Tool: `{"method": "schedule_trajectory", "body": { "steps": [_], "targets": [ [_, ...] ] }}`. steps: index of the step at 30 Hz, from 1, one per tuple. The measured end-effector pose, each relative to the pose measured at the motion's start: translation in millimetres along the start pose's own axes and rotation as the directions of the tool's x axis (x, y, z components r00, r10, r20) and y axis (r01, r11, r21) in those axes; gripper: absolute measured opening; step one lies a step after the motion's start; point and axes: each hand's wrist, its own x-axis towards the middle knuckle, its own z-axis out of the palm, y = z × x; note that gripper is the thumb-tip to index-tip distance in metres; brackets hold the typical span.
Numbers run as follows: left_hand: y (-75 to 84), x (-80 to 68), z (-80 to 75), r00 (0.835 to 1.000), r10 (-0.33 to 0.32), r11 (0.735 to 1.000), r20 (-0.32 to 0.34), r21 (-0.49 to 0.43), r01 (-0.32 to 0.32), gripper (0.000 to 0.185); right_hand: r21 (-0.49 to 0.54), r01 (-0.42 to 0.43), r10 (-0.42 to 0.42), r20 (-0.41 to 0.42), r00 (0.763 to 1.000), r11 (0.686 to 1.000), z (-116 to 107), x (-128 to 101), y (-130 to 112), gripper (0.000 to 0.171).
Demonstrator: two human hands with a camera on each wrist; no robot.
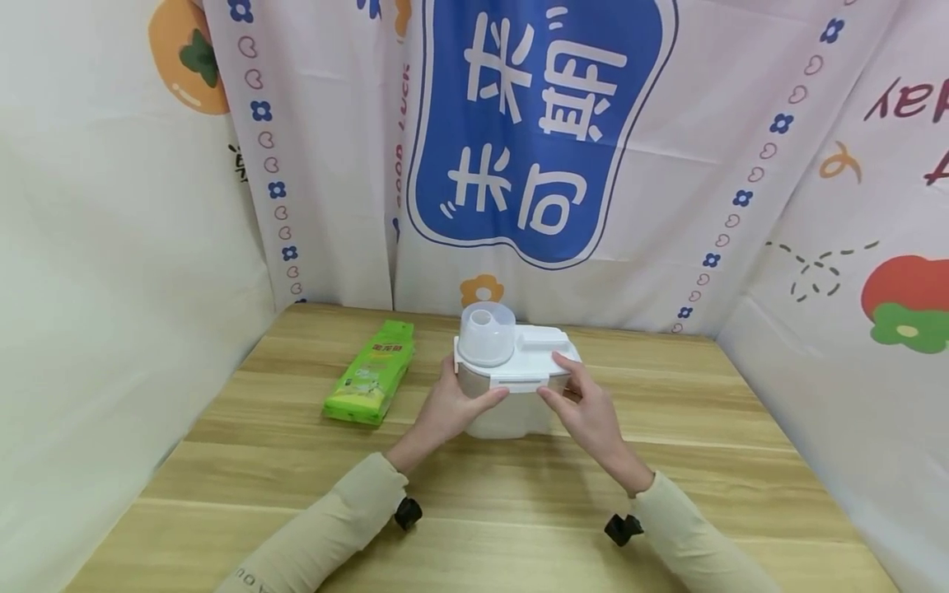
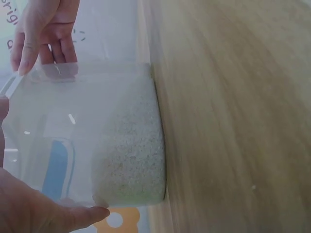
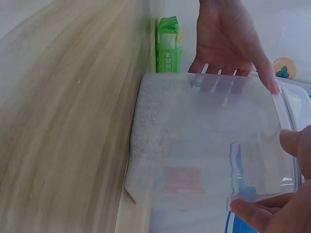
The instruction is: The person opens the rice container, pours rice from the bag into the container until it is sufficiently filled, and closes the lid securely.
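Translucent container (image 1: 511,387), white lid, clear domed cap, pale grains filling its bottom: standing on wooden table (image 1: 667,478), gripped between left hand (image 1: 448,408) and right hand (image 1: 586,408). Green packet (image 1: 371,372) lying beyond the left hand; printed curtains (image 1: 534,148) enclosing the table.

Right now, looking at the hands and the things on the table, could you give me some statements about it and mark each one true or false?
1. Both hands hold the clear container at its sides. True.
2. The green packet lies on the container's lid. False: it lies on the table, beside the left hand.
3. The container holds white grains at its bottom. True.
4. The right hand is lifting the lid off. False: the lid sits on the container.
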Motion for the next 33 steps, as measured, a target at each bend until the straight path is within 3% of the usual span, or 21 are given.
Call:
{"method": "schedule_trajectory", "body": {
  "steps": [6, 23, 33],
  "targets": [
    [-0.2, 0.2, 1.7, 0.999, 0.029, 0.999, -0.012, -0.017, -0.029, 0.112, -0.029, 0.006, -0.007, -0.027, 1.000, 1.000, 1.7, 0.8, -1.1, 0.053],
    [3.2, -0.7, 5.0, 0.999, -0.004, 1.000, -0.036, -0.013, 0.003, 0.114, -0.075, 0.027, -0.032, -0.076, 0.997, 0.997, 2.3, 0.2, -1.2, 0.051],
    [2.3, -0.9, 6.9, 0.999, 0.000, 1.000, -0.046, -0.003, 0.000, 0.112, 0.018, -0.031, 0.032, -0.101, 0.994, 0.999, 2.7, 2.8, -3.2, 0.051]
  ]
}}
